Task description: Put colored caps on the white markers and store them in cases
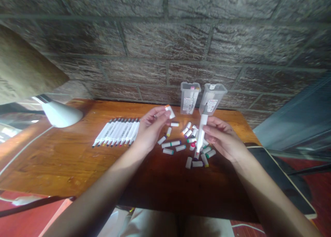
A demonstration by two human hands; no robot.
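Between the thumb and fingers of my left hand [152, 126] is a white marker cap [170, 111] with an orange end. My right hand [223, 135] grips a white marker [201, 135], held nearly upright with its uncapped, reddish tip pointing down. Beneath and around it, loose marker caps [171, 144] with coloured ends lie scattered on the wooden table. To the left of my left hand, a row of uncapped white markers [116, 131] lies side by side, partly hidden by that hand.
Two clear plastic boxes [190, 99] stand against the brick wall [144, 40]; the left one holds a few markers. A lamp with a white base [62, 112] is at the table's left. A dark flat panel with a pale edge [280, 181] lies at the right.
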